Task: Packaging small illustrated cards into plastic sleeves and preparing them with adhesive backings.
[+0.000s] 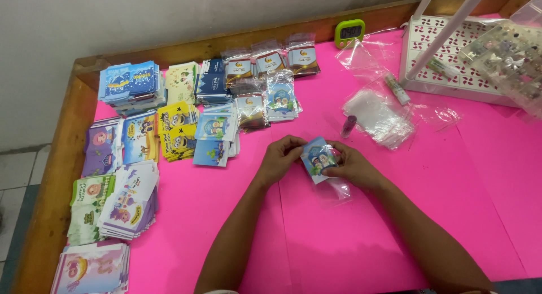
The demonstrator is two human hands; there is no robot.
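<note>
Packet (317,158) sits above the pink table (339,237), near its middle, gripped from both sides. Left hand (280,158) has fingers curled onto the packet's left edge; right hand (351,165) pinches the right edge, wrist low. Both forearms reach in from the bottom edge and converge. A clear sleeve (334,188) appears to hang beneath the packet, though glare blurs its outline. Card stacks (147,141) lie well left.

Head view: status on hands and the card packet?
Both hands, left hand and right hand, pinch blue card packet in clear sleeve above pink table. Nothing in the way.
</note>
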